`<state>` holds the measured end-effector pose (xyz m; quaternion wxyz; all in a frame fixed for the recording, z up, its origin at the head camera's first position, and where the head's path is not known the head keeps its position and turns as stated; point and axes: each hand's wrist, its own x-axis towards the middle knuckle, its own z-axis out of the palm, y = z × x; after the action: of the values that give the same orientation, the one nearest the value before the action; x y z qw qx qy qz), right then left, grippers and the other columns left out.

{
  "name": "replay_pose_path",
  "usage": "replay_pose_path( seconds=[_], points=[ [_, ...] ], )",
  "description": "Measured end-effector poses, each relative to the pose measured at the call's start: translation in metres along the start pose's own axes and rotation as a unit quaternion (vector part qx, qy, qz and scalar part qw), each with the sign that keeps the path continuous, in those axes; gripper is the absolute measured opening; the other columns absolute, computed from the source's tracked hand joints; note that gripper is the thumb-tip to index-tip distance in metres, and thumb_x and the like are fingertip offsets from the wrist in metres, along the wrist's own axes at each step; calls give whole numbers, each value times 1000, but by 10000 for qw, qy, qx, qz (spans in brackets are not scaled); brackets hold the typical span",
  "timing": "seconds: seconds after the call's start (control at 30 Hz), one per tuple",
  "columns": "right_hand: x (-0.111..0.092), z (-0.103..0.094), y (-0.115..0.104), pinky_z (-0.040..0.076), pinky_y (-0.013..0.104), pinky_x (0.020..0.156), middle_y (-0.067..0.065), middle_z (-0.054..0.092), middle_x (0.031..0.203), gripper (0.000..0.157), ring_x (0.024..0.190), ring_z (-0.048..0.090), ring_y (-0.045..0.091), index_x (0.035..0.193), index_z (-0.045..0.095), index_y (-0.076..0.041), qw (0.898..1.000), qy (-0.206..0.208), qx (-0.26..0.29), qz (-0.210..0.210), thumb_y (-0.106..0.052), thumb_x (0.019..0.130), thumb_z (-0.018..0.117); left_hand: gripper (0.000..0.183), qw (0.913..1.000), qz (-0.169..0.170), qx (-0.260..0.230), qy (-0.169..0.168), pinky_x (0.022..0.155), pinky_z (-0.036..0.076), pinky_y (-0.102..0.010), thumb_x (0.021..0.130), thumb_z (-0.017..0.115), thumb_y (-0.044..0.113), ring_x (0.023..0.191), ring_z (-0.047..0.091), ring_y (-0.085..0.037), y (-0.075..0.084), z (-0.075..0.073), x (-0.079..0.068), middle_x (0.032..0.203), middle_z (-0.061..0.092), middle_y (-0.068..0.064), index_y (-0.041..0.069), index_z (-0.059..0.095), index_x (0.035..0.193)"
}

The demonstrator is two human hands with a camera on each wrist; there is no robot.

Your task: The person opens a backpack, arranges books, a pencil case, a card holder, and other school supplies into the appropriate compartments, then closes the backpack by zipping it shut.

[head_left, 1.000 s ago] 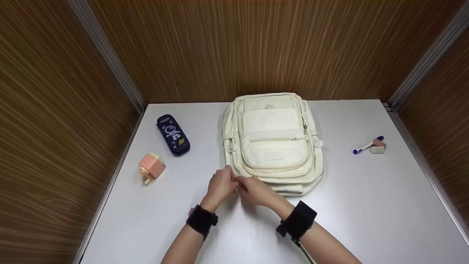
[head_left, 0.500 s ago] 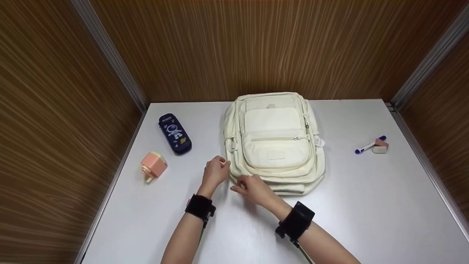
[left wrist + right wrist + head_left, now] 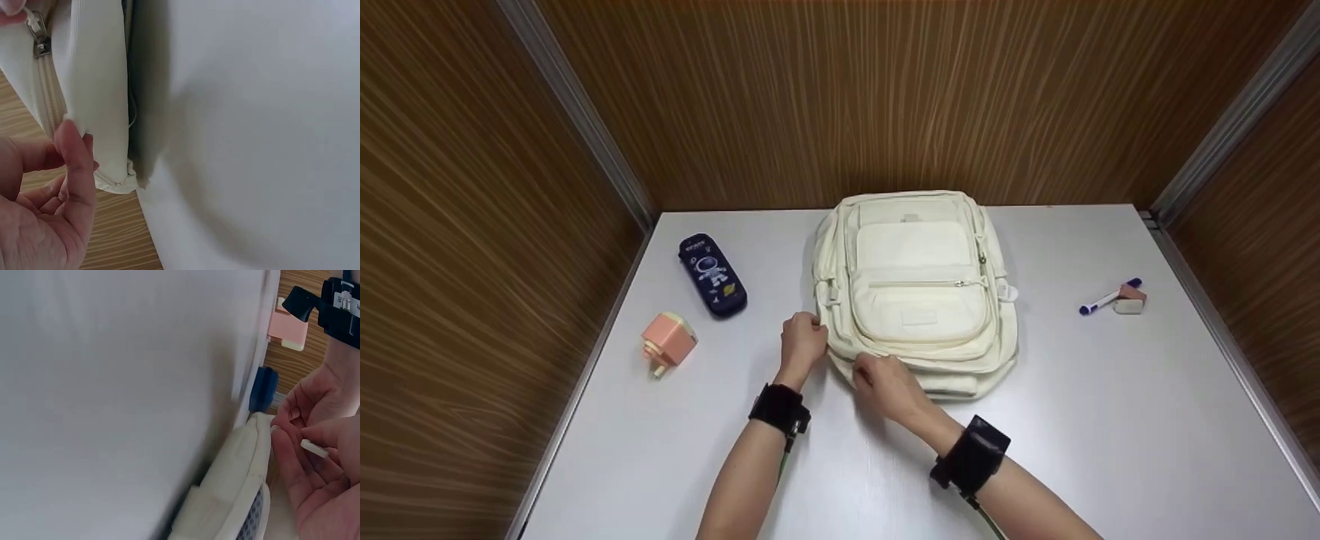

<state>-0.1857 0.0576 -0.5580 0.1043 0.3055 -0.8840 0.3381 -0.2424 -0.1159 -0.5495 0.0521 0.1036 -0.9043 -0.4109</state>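
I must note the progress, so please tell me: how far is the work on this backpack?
Done: the zipper between the slider and left grip looks closed. In hand: the left grip pinches the backpack beside the zipper; the right grip holds the pull. Left: probably finishing the zipper, since the pull is not yet released; how much remains is hidden.

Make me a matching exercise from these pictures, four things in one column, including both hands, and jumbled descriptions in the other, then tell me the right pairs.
Things
1. backpack
2. pencil case
3. left hand
4. right hand

Descriptions
A. dark blue, with an astronaut print
B. pinches the zipper pull
C. cream, lying with its front pockets facing up
D. pinches fabric beside the zipper

Right pairs: 1-C, 2-A, 3-D, 4-B.
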Motion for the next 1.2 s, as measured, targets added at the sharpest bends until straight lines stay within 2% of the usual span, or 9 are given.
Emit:
replay_pose_path(
  seconds=[0.13, 0.4, 0.63, 0.77, 0.9, 1.0, 1.1, 1.17, 1.2],
  points=[
    [0, -13, 3, 43, 22, 50, -11, 55, 62, 15, 54, 48, 3, 78, 65, -12, 9999, 8, 145, 15, 1, 85, 65, 22, 9999, 38, -148, 75, 50, 42, -28, 82, 59, -1, 52, 56, -16, 5, -3, 2, 56, 57, 2, 9, 58, 63],
    [-10, -35, 11, 50, 24, 56, -5, 68, 69, 10, 60, 60, 3, 82, 69, -7, 9984, -103, 534, 168, 1, 85, 67, 23, 9998, 38, -47, 187, 54, 44, -32, 81, 59, 0, 56, 57, -18, 7, -5, 5, 57, 57, 1, 11, 56, 61],
    [-24, -54, 23, 54, 25, 60, -2, 70, 72, 10, 66, 67, 6, 84, 70, -5, 9948, -201, 883, 466, 5, 84, 67, 24, 9998, 68, -86, 149, 53, 44, -31, 81, 57, 0, 52, 59, -18, 6, -8, 5, 54, 58, 2, 11, 55, 60],
    [-32, -65, 29, 54, 25, 61, -3, 71, 72, 10, 68, 68, 6, 83, 70, -6, 9947, -234, 848, 526, 4, 83, 68, 19, 9998, 39, -168, 66, 51, 45, -29, 81, 57, 0, 49, 59, -15, 4, -8, 5, 54, 60, 2, 7, 64, 66],
    [-40, -74, 36, 53, 24, 57, -4, 69, 70, 14, 64, 66, 6, 80, 69, -7, 9924, -281, 933, 754, 7, 82, 68, 17, 9995, -106, -271, -88, 50, 46, -28, 84, 55, -1, 49, 60, -14, 2, -7, 5, 56, 62, 1, 3, 70, 78],
    [-44, -78, 38, 52, 25, 56, -7, 66, 67, 15, 62, 64, 5, 78, 68, -7, 9922, -277, 805, 912, 7, 81, 68, 15, 9997, -184, -27, -151, 55, 47, -31, 87, 56, 2, 58, 61, -18, 1, -7, 6, 65, 65, -3, 2, 71, 85],
    [-44, -77, 37, 52, 26, 59, -10, 64, 67, 15, 63, 61, 4, 77, 67, -10, 9937, -262, 447, 992, 4, 80, 69, 12, 9980, -130, 618, -77, 63, 50, -40, 90, 60, 9, 71, 65, -27, 0, -6, 5, 81, 69, -9, 4, 71, 91],
    [-43, -75, 36, 50, 26, 59, -11, 63, 67, 14, 62, 58, 4, 76, 66, -12, 9937, -262, 212, 1073, 2, 79, 69, 17, 9938, 109, 1104, 60, 69, 51, -46, 93, 62, 17, 82, 66, -32, 0, -5, 2, 93, 69, -12, 5, 70, 101],
    [-43, -73, 35, 49, 26, 58, -10, 62, 66, 14, 61, 56, 4, 75, 66, -12, 9929, -259, 117, 1153, 0, 79, 70, 22, 9908, 342, 1298, 142, 72, 51, -47, 94, 63, 21, 88, 65, -34, 1, -4, 1, 99, 68, -14, 5, 69, 108]
  ],
)
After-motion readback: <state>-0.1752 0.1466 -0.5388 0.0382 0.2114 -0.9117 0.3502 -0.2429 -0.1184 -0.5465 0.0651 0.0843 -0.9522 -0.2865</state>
